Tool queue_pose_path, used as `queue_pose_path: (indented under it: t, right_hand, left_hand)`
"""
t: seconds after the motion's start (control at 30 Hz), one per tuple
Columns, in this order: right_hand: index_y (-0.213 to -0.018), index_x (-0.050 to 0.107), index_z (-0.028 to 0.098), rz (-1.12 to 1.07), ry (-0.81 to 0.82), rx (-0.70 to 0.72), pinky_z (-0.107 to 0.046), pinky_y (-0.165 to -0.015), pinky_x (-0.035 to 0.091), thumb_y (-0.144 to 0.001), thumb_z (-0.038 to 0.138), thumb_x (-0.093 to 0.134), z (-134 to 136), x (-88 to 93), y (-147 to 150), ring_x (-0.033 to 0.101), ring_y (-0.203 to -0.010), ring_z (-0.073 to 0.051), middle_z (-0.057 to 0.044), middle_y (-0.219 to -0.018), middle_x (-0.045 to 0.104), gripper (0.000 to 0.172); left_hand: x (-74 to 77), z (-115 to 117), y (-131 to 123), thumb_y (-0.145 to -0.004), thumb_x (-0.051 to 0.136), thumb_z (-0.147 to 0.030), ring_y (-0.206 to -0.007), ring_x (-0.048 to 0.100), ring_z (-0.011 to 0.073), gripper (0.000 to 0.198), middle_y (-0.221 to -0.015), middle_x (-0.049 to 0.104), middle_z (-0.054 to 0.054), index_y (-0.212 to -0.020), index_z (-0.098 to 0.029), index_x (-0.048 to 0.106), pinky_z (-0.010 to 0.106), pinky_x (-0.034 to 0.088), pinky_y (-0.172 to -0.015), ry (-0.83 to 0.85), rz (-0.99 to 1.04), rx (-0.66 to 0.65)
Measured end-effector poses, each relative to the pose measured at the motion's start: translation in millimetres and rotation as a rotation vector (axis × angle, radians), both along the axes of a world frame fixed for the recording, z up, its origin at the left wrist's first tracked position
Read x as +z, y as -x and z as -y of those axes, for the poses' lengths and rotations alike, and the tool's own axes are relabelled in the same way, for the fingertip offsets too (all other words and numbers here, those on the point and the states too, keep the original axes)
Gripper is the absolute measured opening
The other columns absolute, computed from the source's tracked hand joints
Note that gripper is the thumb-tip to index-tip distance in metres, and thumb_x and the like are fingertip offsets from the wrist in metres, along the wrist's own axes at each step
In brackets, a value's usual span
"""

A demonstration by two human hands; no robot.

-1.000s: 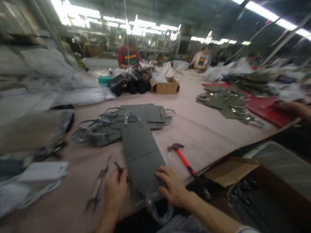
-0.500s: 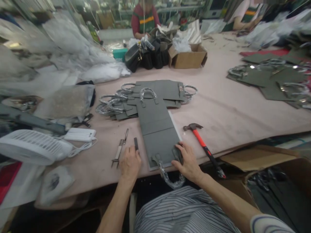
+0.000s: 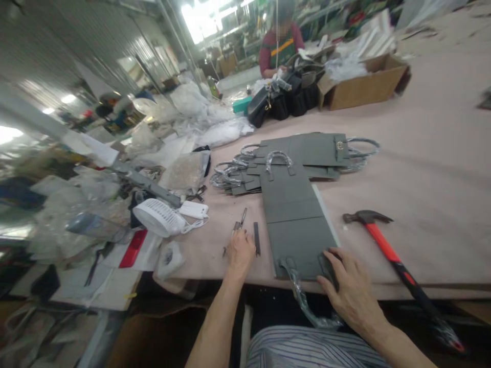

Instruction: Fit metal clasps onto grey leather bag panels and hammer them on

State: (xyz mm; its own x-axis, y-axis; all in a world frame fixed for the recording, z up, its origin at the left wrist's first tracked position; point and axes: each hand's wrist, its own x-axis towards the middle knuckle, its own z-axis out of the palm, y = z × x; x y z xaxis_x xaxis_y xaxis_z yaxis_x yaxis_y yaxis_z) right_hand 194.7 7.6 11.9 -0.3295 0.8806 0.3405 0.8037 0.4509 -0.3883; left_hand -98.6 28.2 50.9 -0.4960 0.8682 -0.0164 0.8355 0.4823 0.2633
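My left hand (image 3: 241, 250) is closed over a slim metal tool with pointed legs (image 3: 236, 226), mostly hidden under the fingers. A thin metal rod (image 3: 244, 217) lies just beyond the fingertips, and a dark flat strip (image 3: 257, 238) beside the hand on its right. A long grey bag panel (image 3: 293, 225) lies flat before me, with plastic-wrapped handles at both ends; the near handle (image 3: 305, 301) hangs over the table edge. My right hand (image 3: 347, 281) pinches a small grey flap (image 3: 328, 268) at the panel's near right corner between thumb and fingers.
Right of the panel lies a red-and-black claw hammer (image 3: 387, 248). More grey panels (image 3: 307, 145) are stacked behind. A white fan (image 3: 159, 217) stands left. Black bags (image 3: 286, 97) and a cardboard box (image 3: 364, 87) sit at the back, near a co-worker (image 3: 280, 46).
My left hand has moved from the dark strip leftward onto the metal tool. My right hand stays at the flap. The view has swung left, so things appear farther right.
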Motion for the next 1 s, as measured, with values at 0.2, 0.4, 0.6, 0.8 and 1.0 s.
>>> queue_pose_path:
  t: [0.2, 0.4, 0.6, 0.8, 1.0]
  right_hand:
    - [-0.128, 0.055, 0.013, -0.008, -0.038, 0.009, -0.052, -0.097, 0.045, -0.094, 0.037, 0.046, -11, -5.9, 4, 0.053, -0.119, -0.035, -0.019, -0.130, 0.056, 0.042]
    - [-0.131, 0.052, 0.015, -0.008, -0.055, 0.022, -0.051, -0.098, 0.045, -0.096, 0.035, 0.045, -10, -7.8, 4, 0.053, -0.122, -0.035, -0.017, -0.133, 0.056, 0.041]
    - [-0.135, 0.050, 0.016, -0.012, 0.014, 0.018, -0.052, -0.102, 0.044, -0.095, 0.031, 0.048, -3, -3.0, 4, 0.049, -0.127, -0.034, -0.017, -0.137, 0.054, 0.043]
    - [-0.136, 0.050, 0.015, -0.057, 0.079, 0.030, -0.053, -0.109, 0.041, -0.093, 0.029, 0.053, 0, 3.2, 6, 0.044, -0.132, -0.034, -0.017, -0.140, 0.051, 0.045]
    - [-0.137, 0.049, 0.015, -0.064, 0.111, 0.027, -0.055, -0.110, 0.040, -0.092, 0.028, 0.053, 2, 5.8, 6, 0.042, -0.135, -0.034, -0.018, -0.141, 0.049, 0.047]
  left_hand:
    - [11.3, -15, 34, -0.098, 0.051, -0.028, -0.107, 0.069, 0.0275, 0.025, -0.114, 0.072, 0.014, -0.110, -0.016, 0.070, 0.033, 0.049, -0.084, 0.105, -0.065, 0.042]
    - [11.4, -60, 40, -0.093, 0.062, -0.035, -0.114, 0.066, 0.0263, 0.025, -0.120, 0.071, 0.014, -0.108, -0.019, 0.073, 0.031, 0.047, -0.092, 0.148, -0.054, -0.081]
    - [5.5, -102, 55, -0.077, 0.071, -0.021, -0.095, 0.073, 0.0303, 0.009, -0.092, 0.077, 0.020, -0.081, -0.014, 0.073, 0.031, 0.049, -0.078, 0.262, 0.029, -0.085]
    - [14.7, -95, 74, -0.081, 0.061, -0.025, -0.090, 0.072, 0.0265, 0.012, -0.079, 0.075, 0.010, -0.072, -0.018, 0.065, 0.029, 0.049, -0.073, 0.088, 0.066, -0.122]
    - [18.4, -48, 37, -0.076, 0.066, -0.040, -0.066, 0.071, 0.0196, 0.025, -0.068, 0.068, 0.001, -0.084, -0.018, 0.058, 0.031, 0.056, -0.069, -0.492, 0.818, 0.114]
